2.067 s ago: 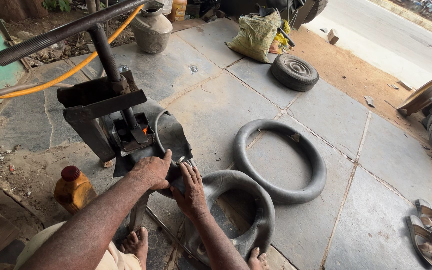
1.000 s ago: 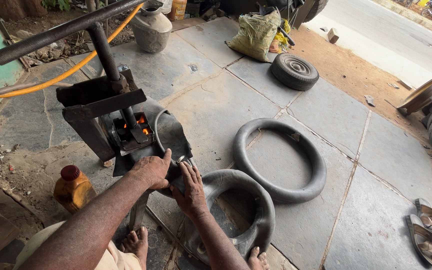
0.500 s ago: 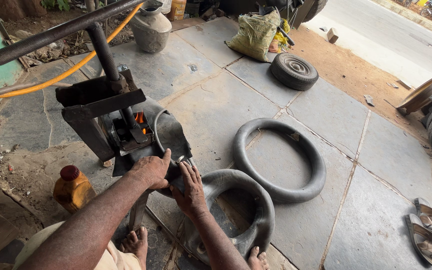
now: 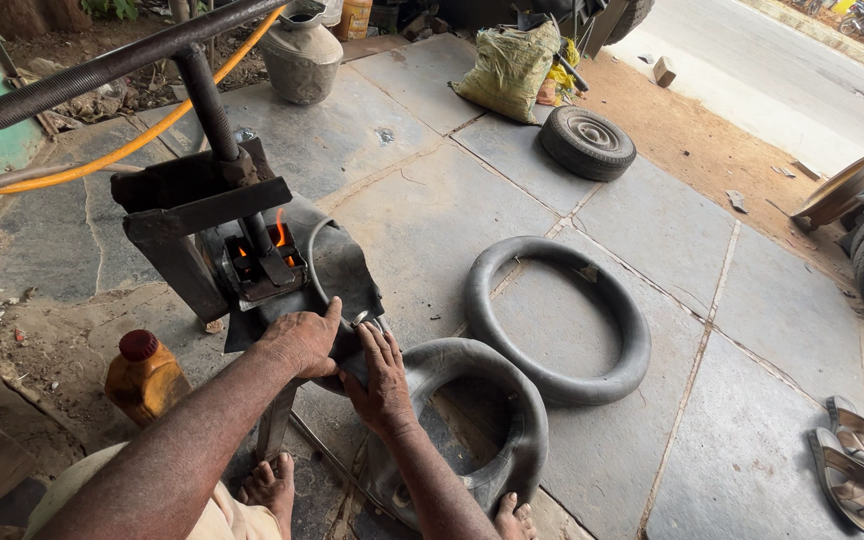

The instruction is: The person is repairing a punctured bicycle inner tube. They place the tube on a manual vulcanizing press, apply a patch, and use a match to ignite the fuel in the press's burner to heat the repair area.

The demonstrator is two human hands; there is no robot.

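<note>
inner tube (image 4: 512, 420) pressed flat at a burning vulcanizing press (image 4: 242, 240)

soft, limp rubber, at 6 o'clock of the press, is held down by the left hand (image 4: 302, 340) and right hand (image 4: 382, 375), palms spread; best gripped near the clamp.

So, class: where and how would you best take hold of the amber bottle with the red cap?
Grip the amber bottle around its upper body just under the red cap, coming from above. It stands upright on the dirt left of the left hand, apart from the press.
</note>
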